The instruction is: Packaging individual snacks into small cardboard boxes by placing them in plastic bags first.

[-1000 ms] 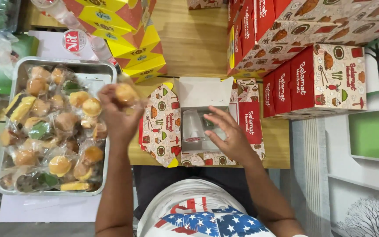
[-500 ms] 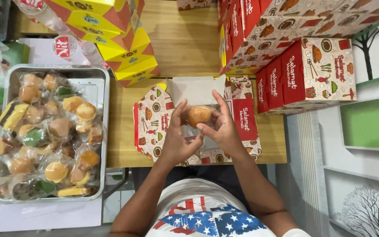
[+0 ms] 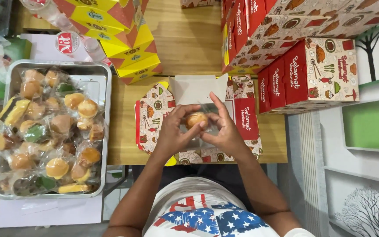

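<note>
Both hands, left hand (image 3: 172, 134) and right hand (image 3: 225, 131), share a grip on a wrapped bun (image 3: 196, 119) above the open patterned box (image 3: 198, 94) on the desk (image 3: 189, 48); a metal tray (image 3: 107, 114) sits left.

Both hands, left (image 3: 172, 134) and right (image 3: 227, 131), hold a wrapped bun (image 3: 196, 119) over open box (image 3: 196, 90); tray (image 3: 106, 87) of pastries to the left.
</note>
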